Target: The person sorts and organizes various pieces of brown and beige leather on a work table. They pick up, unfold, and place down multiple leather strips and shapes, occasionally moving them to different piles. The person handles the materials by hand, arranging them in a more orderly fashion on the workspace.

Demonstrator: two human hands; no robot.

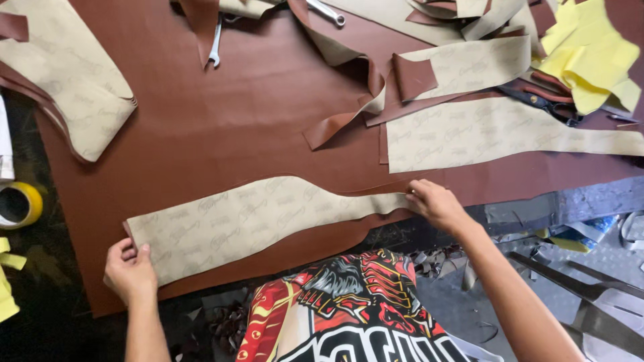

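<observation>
- Pattern piece (261, 218): long beige strip w/ faint repeated print, lies flat on brown leather sheet (221, 134), lower centre of frame, running from lower left up toward centre right.
- Shape: wide at left end, wavy edges, narrows to a thin neck at right end.
- Handling, my guess: light, thin, floppy; prob bends and slides easily on the smooth leather, so needs both ends pinned down. Thin neck looks like the weak spot, could crease or tear if pulled.
- Best hold: the two ends, fingers flat on top rather than a pinch mid-span.
- Left hand (131, 271): lower left, fingers curled over the wide end's corner and the leather edge, gripping there.
- Right hand (435, 203): centre right, fingertips pressed on the narrow end; can't tell if it pinches or only presses.
- Nearby: scissors (540, 102) upper right, spanner (215, 41) top, yellow tape roll (19, 204) left edge, yellow sheets (590, 57) top right.
</observation>
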